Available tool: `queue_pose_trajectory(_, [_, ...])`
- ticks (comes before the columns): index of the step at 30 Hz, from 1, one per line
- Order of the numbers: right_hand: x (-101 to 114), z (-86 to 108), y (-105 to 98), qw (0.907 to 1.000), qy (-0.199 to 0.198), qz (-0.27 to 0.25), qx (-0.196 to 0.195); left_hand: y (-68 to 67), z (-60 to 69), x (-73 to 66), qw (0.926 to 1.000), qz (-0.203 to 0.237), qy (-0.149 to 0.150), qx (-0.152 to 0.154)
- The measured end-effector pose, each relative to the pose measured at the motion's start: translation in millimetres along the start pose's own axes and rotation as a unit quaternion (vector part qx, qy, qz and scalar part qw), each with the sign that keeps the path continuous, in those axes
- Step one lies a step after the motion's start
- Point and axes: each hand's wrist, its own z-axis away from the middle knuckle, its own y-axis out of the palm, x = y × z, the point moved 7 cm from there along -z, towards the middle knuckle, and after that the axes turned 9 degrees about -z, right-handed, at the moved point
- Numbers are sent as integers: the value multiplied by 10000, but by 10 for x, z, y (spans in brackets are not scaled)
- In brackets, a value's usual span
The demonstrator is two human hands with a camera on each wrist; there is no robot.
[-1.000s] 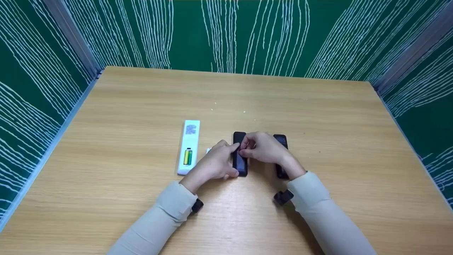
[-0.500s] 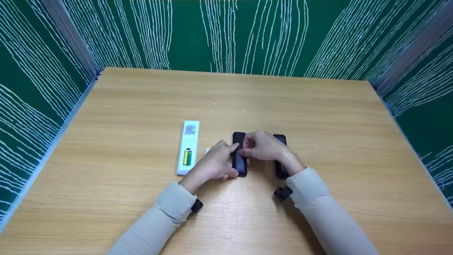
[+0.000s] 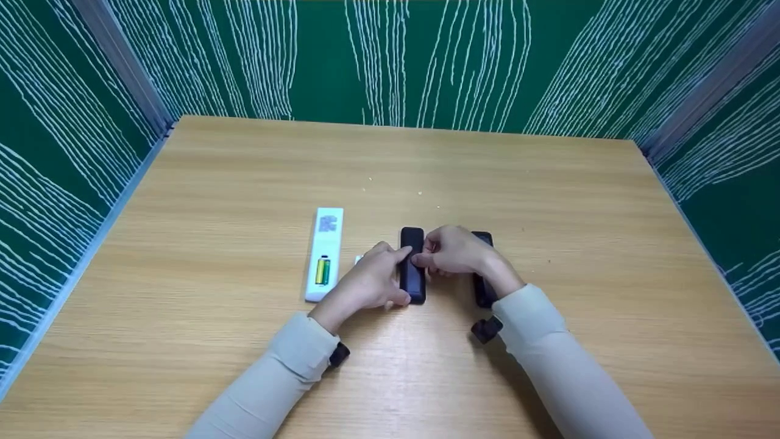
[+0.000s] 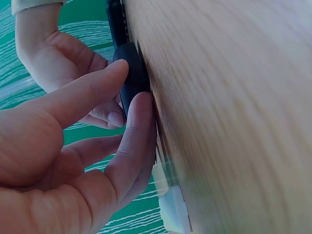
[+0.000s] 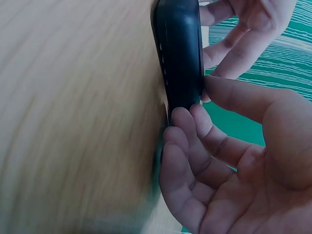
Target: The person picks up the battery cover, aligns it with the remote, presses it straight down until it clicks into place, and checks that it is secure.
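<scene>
In the head view a black remote control (image 3: 415, 283) lies lengthwise on the table, between both hands. My left hand (image 3: 375, 277) grips its left side; the left wrist view shows the thumb on its upper face and fingers along its edge. My right hand (image 3: 456, 250) holds it from the right. Seen from the right wrist, its thumb (image 5: 234, 92) touches the upper face while the curled fingers (image 5: 187, 124) meet the side and end. Left of the hands lies a white remote control (image 3: 326, 241), with a yellow and a green battery (image 3: 323, 271) showing in its back.
A second black remote control (image 3: 485, 296) lies under the right forearm, partly hidden. A small white piece (image 3: 358, 260) peeks out beside the left hand. Tiny white specks (image 3: 420, 193) dot the wooden table (image 3: 244, 183). Green patterned walls stand behind and at the sides.
My right fingertips have shifted slightly right, from the black remote's upper face toward its right edge, with the thumb staying on top. The left hand and the remotes look unmoved.
</scene>
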Motion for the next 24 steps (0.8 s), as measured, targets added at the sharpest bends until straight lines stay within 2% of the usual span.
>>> queue_pose_trajectory(24, [-24,-28,3,9993,209,261,188,11,-9,17,9999,62,-87,52])
